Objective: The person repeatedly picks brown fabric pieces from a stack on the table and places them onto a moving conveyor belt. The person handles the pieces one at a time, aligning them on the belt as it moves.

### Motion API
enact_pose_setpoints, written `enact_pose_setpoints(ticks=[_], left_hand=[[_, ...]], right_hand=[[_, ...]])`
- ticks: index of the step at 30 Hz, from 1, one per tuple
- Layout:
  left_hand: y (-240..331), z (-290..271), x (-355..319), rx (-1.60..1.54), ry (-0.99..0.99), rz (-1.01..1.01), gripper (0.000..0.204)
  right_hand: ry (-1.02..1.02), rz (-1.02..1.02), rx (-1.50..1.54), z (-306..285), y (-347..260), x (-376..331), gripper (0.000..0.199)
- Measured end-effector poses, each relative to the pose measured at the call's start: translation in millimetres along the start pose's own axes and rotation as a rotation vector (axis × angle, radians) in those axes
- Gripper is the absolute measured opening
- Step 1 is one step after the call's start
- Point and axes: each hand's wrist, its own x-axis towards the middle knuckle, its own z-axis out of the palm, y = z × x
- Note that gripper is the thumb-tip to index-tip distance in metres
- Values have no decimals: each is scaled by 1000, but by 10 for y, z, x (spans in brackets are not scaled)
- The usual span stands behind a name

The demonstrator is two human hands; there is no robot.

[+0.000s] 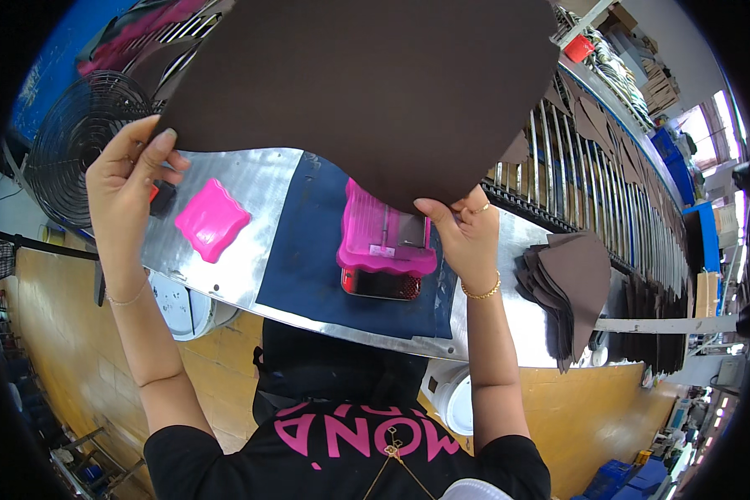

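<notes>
Left hand (133, 171): thumb and forefinger pinch the brown sheet (367, 83) at its left corner. Right hand (472, 237): thumb on the near face at the lower edge, fingers behind, so a pinch too, though those fingertips are hidden.

Sheet position: spread between my hands over the metal table (254, 177), running out past the top of view. Its lower edge overlaps the pink container (358, 250) on the dark blue mat (304, 258); contact there, cannot tell.

Handling, my judgement: material looks thin and limp. A light, even pull between both pinches should flatten it; hard tugging may distort the edge. Margin-only contact should spare the face from creases. Best to carry the low right side clear of the container's rim, and of the stacked brown pieces (579, 267) beyond my right wrist
</notes>
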Motion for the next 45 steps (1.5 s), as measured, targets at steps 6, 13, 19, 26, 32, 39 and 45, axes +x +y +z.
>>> enact_pose_setpoints(ticks=[6, 13, 19, 26, 32, 39, 45], left_hand=[[-132, 280, -175, 59, -191, -35, 12], [-131, 827, -228, 198, -457, 61, 11], [-3, 1246, -174, 193, -572, 308, 15], [224, 1753, -177, 175, -720, 521, 10], [314, 2043, -30, 106, -761, 593, 16], [396, 1590, 246, 40, -553, 226, 25], [33, 941, 126, 114, -360, 16, 25]], right_hand=[[18, -83, -299, -360, 21, -163, 12], [163, 159, -392, -836, 434, -717, 16], [355, 138, -75, -1244, 564, -1071, 12], [516, 101, -299, -1799, -53, -949, 9], [518, 179, -191, -2135, -240, -593, 18], [441, 280, 45, -2723, 840, 76, 39], [323, 500, 87, -2520, 1745, 603, 43]])
